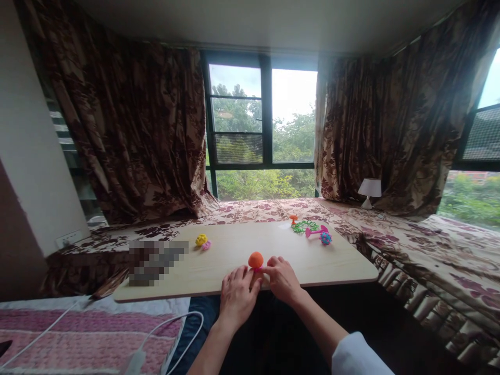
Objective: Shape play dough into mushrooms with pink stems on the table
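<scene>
An orange ball (255,260) with a bright pink piece (257,269) under it stands close to the near edge of the table. My left hand (238,292) rests at its left side, with the thumb and fingers closed around its lower part. From the right, my right hand (282,277) reaches in with the index fingertip on the pink piece; its other fingers are curled and its thumb is hidden. How the pink piece joins the ball cannot be made out.
On the pale wooden table (234,235) lie a yellow knobbly toy (201,239), a pink one (206,245), an orange mushroom-shaped piece (293,219), a green chain (303,227), a magenta double-ended piece (316,230) and a blue studded ball (325,238). A white lamp (369,188) stands beyond.
</scene>
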`<state>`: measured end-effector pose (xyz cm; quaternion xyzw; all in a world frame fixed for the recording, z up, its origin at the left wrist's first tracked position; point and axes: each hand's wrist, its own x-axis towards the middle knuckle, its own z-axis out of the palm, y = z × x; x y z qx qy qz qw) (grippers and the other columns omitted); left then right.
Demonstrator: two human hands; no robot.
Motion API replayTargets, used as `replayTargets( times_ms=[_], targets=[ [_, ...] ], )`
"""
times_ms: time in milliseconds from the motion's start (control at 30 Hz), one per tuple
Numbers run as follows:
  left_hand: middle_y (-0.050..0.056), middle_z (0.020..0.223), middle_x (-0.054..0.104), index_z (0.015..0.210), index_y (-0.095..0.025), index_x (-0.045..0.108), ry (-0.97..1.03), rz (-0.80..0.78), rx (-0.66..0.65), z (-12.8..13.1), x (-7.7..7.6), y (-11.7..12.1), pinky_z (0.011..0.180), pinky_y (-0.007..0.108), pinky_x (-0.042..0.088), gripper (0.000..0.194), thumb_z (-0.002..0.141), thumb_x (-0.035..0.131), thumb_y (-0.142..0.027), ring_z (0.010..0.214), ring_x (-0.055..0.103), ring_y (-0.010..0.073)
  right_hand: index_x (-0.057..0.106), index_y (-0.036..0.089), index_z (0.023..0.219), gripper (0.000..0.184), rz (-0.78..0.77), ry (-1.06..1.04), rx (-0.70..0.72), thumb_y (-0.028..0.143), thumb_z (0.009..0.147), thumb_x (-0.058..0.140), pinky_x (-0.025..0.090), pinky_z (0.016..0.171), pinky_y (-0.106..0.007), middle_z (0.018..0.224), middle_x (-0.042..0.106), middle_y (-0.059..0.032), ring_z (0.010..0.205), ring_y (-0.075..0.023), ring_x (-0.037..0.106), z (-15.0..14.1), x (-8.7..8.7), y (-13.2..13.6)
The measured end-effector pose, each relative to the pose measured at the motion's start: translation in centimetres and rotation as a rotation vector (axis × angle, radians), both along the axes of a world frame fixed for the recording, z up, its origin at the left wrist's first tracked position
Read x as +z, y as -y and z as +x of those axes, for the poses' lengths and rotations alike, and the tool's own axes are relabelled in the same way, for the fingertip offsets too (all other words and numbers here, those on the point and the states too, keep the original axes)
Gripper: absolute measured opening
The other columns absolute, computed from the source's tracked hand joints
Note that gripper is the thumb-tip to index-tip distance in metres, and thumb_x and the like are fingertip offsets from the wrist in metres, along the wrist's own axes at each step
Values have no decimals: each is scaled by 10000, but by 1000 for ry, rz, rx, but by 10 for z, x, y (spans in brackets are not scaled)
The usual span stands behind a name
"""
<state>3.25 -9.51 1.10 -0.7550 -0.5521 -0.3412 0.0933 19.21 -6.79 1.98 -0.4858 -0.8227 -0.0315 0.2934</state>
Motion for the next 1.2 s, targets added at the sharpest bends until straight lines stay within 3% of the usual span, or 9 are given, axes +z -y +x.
replayTargets(
  times_ms=[233,367,533,767,1200],
  targets=[
    [111,1135,556,1109,-161,563,231,-10,-24,-10,2,-12,925,401,369,373,834,437,-380,1083,483,244,561,429,1128,462,11,-9,3,106,804,497,315,731,-272,892,546,-4,832,-165,438,2,0,0],
    [99,1155,550,1142,-161,520,375,-77,-79,-13,19,-42,912,394,403,372,854,440,-382,1052,518,206,561,439,1127,462,6,-10,8,105,817,477,316,750,-272,907,542,-6,837,-163,438,3,0,0],
    [73,1083,580,1073,-154,544,440,-306,-194,-10,38,-70,799,406,471,305,834,514,-341,917,577,185,558,447,1127,459,-2,-11,9,113,825,469,324,764,-274,919,539,-6,843,-163,443,3,1,0],
    [45,1024,601,1002,-142,581,542,-535,-275,-8,47,-65,741,362,496,265,829,522,-333,872,588,188,554,440,1136,481,-13,-13,-3,98,805,481,331,777,-283,925,544,-7,851,-171,446,2,2,1],
    [50,994,601,999,-137,571,681,-656,-281,-8,47,-70,726,358,498,271,838,505,-345,850,589,174,620,380,1055,392,-23,-17,-18,116,799,484,335,776,-286,933,544,-14,859,-173,443,2,4,2]
  ],
)
